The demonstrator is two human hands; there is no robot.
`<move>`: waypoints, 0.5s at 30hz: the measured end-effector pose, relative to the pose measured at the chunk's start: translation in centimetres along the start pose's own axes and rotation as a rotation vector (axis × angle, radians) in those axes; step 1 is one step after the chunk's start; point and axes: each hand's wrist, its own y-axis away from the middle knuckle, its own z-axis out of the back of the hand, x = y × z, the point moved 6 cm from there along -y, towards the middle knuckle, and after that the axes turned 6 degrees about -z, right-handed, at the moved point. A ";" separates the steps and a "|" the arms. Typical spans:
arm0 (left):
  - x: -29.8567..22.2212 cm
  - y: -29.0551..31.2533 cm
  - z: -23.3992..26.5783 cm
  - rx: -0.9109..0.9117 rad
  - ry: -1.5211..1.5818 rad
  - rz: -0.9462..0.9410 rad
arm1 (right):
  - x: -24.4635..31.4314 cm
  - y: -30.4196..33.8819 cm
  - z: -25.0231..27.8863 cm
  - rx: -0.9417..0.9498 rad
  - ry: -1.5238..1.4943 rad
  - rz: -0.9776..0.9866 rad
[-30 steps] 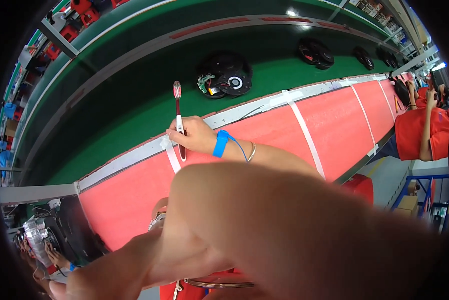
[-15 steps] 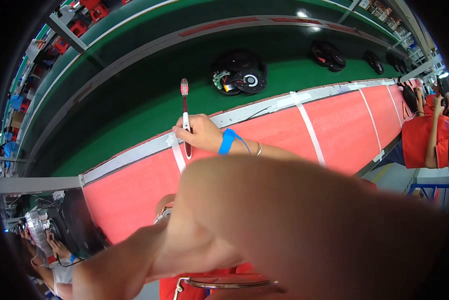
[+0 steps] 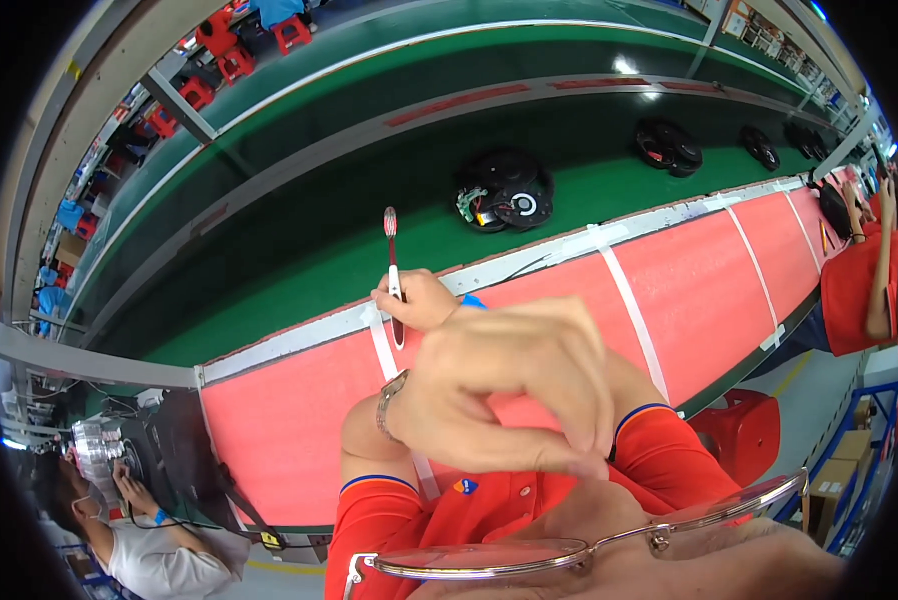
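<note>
My right hand, with a blue strap at its wrist, is closed round the handle of a toothbrush. The brush has a dark red and white handle, and its bristle head points away over the green belt. My left hand, with a metal watch on its wrist, is raised close in front of the view, hiding part of the right forearm. Its fingers curl and the tips meet the thumb; whether anything is pinched there cannot be made out. Beyond the right hand, a round black device with an exposed circuit board lies on the belt.
A pink-covered bench strip with white tape lines runs beside the green belt. More black devices lie farther right. Co-workers sit at left and right. A red stool stands at the right behind the bench.
The blurred arm close to the view has drawn back, and my left hand now shows with fingers curled. The view has shifted; the toothbrush stays in my right hand.
</note>
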 end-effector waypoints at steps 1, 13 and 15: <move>-0.3 0.0 -0.5 0.063 -0.088 -0.054 | 0.2 -0.1 -0.1 -0.010 0.053 0.031; -1.3 0.8 -2.9 0.049 -0.825 -0.540 | 0.2 -0.4 -0.1 -0.030 0.098 0.143; -1.7 1.2 -3.5 -0.083 -0.963 -0.682 | 0.3 -0.3 0.2 0.001 0.116 0.046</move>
